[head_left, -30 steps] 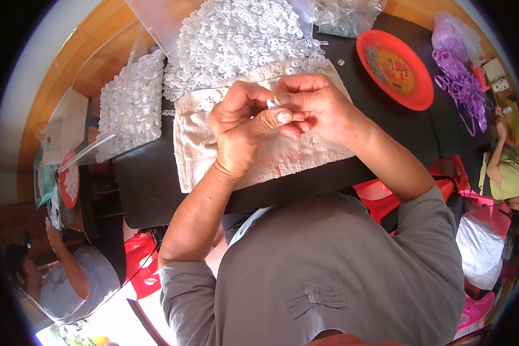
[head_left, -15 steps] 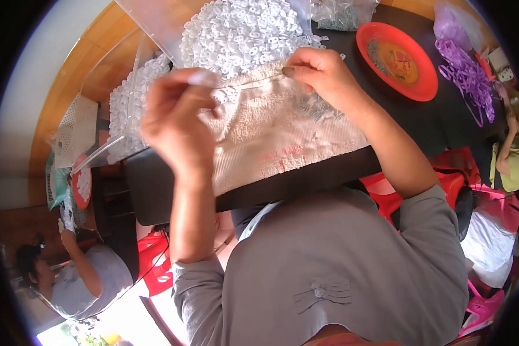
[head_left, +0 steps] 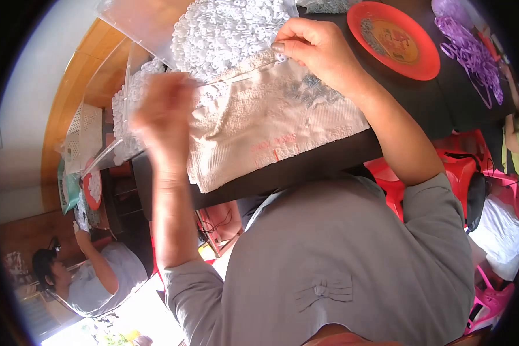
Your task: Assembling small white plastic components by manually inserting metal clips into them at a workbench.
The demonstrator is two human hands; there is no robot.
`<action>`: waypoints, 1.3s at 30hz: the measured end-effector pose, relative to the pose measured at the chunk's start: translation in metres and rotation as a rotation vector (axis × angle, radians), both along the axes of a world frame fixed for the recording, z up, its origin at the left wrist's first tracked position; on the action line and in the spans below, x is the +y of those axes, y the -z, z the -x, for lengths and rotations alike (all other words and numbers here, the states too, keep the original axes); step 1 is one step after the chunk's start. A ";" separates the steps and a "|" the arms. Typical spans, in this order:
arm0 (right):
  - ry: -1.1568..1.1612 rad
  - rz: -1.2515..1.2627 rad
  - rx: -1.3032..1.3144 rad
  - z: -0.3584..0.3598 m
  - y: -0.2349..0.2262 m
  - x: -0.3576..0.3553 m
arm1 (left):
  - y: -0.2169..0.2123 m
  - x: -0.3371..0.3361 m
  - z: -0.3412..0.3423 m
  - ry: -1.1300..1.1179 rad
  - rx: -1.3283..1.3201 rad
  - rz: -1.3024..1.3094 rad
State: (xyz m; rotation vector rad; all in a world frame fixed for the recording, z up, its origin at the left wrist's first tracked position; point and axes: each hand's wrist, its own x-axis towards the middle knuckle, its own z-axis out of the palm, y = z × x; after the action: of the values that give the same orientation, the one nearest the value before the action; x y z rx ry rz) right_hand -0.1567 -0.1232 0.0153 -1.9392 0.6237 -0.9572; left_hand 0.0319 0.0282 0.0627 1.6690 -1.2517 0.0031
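My right hand (head_left: 320,52) is over the far edge of a beige towel (head_left: 242,130), thumb and forefinger pinched together. Whatever is between those fingertips is too small to make out. My left hand (head_left: 164,112) is raised over the towel's left side, smeared by motion, so its fingers cannot be read. A large heap of small white plastic pieces with holes (head_left: 230,34) lies just beyond the towel, with some of them at its far left part. Small grey metal-looking pieces (head_left: 317,89) are scattered on the towel's right part, below my right wrist.
A red plate (head_left: 424,66) with small grey pieces stands at the far right, beside a purple ribbon bundle (head_left: 467,49). Clear plastic bins hold more white pieces (head_left: 127,104) at the left. Another person (head_left: 106,271) sits at the lower left. Red chairs (head_left: 452,173) stand at the right.
The whole view has shifted a little. My left hand has drawn slightly left and is more blurred. My right hand stays pinched near the towel's far edge.
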 end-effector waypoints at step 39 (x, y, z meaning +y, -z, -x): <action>0.109 0.292 -0.081 -0.012 0.002 0.009 | 0.066 -0.011 0.076 0.705 -0.082 -0.208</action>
State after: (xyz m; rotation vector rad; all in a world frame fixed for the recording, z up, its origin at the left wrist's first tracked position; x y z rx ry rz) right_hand -0.1451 -0.1138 0.0133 -2.1249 0.5721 -1.2459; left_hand -0.0443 0.0172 -0.0033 1.3212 -1.8945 -0.5043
